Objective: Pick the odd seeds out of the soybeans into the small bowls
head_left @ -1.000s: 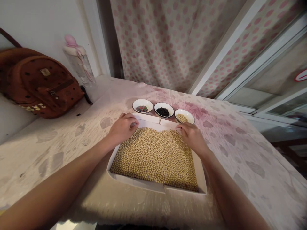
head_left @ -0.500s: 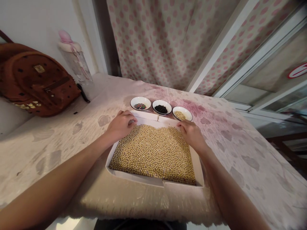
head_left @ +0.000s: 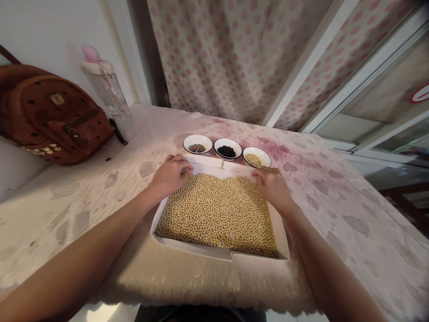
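Note:
A shallow white cardboard box point(head_left: 281, 232) lies on the table in front of me, its bottom covered with round yellow soybeans point(head_left: 217, 214). My left hand point(head_left: 172, 174) is closed around the box's far left corner, fingers over the wall. At the far right corner my right hand point(head_left: 273, 185) grips the wall in the same way, thumb on the inner side. Just beyond the far wall three white dark-rimmed bowls stand in a row. The left bowl point(head_left: 197, 138) holds small multicoloured bits, the middle bowl point(head_left: 228, 142) black beans or pellets, the right bowl point(head_left: 264, 154) pale yellow beans.
A patterned pale tablecloth point(head_left: 110, 201) covers the table. On the left sit a brown backpack point(head_left: 60, 116) and a clear bottle point(head_left: 107, 85) with a pink top. Behind the table hang a polka-dot curtain point(head_left: 214, 58) and a white-framed sliding door point(head_left: 335, 107).
The camera view has shifted slightly. Both hands keep their hold on the far corners, and the box, beans and bowls stay about where they were.

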`<state>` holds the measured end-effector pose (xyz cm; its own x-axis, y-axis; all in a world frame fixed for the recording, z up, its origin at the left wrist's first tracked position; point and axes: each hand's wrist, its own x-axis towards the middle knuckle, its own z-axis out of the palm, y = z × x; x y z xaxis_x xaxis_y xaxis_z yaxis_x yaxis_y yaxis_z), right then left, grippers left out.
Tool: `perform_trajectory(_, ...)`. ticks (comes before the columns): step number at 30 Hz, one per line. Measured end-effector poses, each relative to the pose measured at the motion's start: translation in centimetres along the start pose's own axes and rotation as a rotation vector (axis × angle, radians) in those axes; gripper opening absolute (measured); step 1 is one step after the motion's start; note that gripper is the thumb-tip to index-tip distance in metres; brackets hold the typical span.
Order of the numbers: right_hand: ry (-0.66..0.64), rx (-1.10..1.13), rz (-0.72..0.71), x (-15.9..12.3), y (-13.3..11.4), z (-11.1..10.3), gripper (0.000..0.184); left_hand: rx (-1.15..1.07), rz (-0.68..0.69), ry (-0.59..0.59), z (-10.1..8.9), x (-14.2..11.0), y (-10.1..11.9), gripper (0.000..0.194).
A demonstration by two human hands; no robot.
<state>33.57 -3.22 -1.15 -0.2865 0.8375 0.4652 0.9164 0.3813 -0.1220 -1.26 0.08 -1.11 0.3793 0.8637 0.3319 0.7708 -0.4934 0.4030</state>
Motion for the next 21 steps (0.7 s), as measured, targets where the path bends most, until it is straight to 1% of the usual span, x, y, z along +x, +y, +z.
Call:
perform_trajectory(6,-0.053,-0.009,-0.019,0.21,-0.38,-0.26,0.021,0.004,0.008,0.002,0.11,0.07,-0.17,0.019)
perform_trajectory(11,-0.084,-0.050,-0.031,0.26,-0.60,-0.29,0.024,-0.005,0.008,-0.008,-0.06,0.07,0.01,0.017)
perform_trajectory(17,-0.009,-0.076,0.017,0.11,-0.59,-0.53,0.023,0.004,-0.004,-0.012,-0.17,0.03,0.21,0.017)
perform_trajectory(21,-0.008,-0.103,0.030,0.01,-0.56,-0.77,0.026,0.006,-0.015,-0.022,-0.20,0.05,0.25,0.018)
